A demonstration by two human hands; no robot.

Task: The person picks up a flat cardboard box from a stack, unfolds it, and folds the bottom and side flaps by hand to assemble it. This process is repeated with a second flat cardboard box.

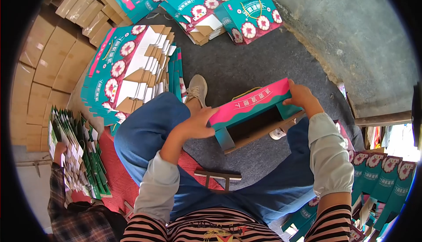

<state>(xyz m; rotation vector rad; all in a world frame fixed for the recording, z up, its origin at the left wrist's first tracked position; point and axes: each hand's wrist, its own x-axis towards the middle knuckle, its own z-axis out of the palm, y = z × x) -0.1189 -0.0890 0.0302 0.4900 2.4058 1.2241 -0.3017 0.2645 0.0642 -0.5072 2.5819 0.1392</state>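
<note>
Between my knees is a teal and pink printed cardboard box (pixel 250 100), with its open side turned toward me and its brown inside showing. A thin cord handle shows along its far edge. My left hand (pixel 198 124) presses against the left end, fingers behind the panel. At the right end, my right hand (pixel 302 99) grips the upper corner, thumb on the front edge. Just left of my legs leans a stack of flattened cartons (pixel 132 70) in the same print, with white and brown flaps.
Made-up boxes (pixel 252 17) stand by the concrete wall (pixel 351 31). Brown cartons (pixel 52 57) are piled at left. A co-worker's hand (pixel 60 148) touches green folded cartons (pixel 83 154). More teal boxes (pixel 382 178) stand at right. A small wooden stool (pixel 218 175) is below me.
</note>
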